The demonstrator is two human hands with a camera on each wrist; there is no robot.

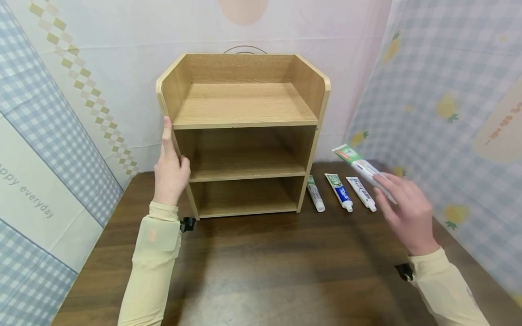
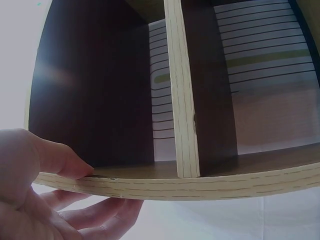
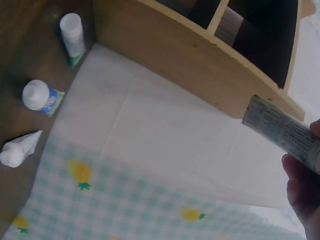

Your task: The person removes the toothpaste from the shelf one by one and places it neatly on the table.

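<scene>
A light wooden shelf unit (image 1: 244, 105) with three levels stands upright on the table. At its left side panel, my left hand (image 1: 169, 175) grips the front edge. In the left wrist view the thumb (image 2: 62, 159) lies inside the panel and the other fingers are outside it. Off to the right, my right hand (image 1: 409, 213) holds a green and white toothpaste tube (image 1: 363, 167) by its lower end, flat end tilted up toward the shelf. The tube is raised over the table, its cap end hidden by the hand.
Three more toothpaste tubes lie on the dark wooden table (image 1: 261, 267) right of the shelf: a green and white one (image 1: 316, 194), a green and blue one (image 1: 339, 193) and a white one (image 1: 361, 194). Patterned cloth (image 1: 432, 90) hangs behind and along both sides.
</scene>
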